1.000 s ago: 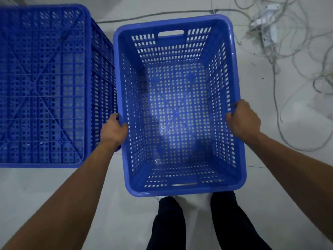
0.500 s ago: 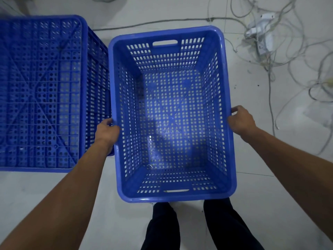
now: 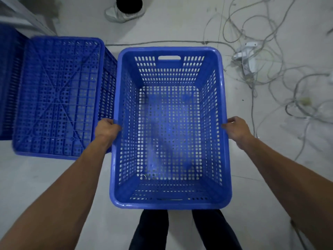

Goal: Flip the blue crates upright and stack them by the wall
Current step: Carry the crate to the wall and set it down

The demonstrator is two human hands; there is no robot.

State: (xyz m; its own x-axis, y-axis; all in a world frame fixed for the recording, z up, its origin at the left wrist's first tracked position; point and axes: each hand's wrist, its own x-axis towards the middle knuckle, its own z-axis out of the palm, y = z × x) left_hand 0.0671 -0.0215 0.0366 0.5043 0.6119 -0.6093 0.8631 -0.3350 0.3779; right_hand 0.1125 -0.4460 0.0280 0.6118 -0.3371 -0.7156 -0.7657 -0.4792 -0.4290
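An upright blue crate (image 3: pixel 224 159) fills the middle of the head view, its open top facing me and nothing inside it. My left hand (image 3: pixel 106 129) grips its left rim and my right hand (image 3: pixel 237 129) grips its right rim. Just to its left an upside-down blue crate (image 3: pixel 55 98) rests on the floor with its ribbed base up. At the far left edge a strip of another blue crate (image 3: pixel 7 83) shows, mostly cut off.
Loose grey cables (image 3: pixel 266 73) and a white power adapter (image 3: pixel 249 56) sprawl over the floor at the right. Another person's white shoe (image 3: pixel 124 13) stands at the top. A grey wall base (image 3: pixel 23 20) runs at the top left. My legs (image 3: pixel 182 230) are below the crate.
The view has tilted up, so both crates now sit lower in the frame and the shoe and wall have come into sight. Both hands keep their hold on the rims.
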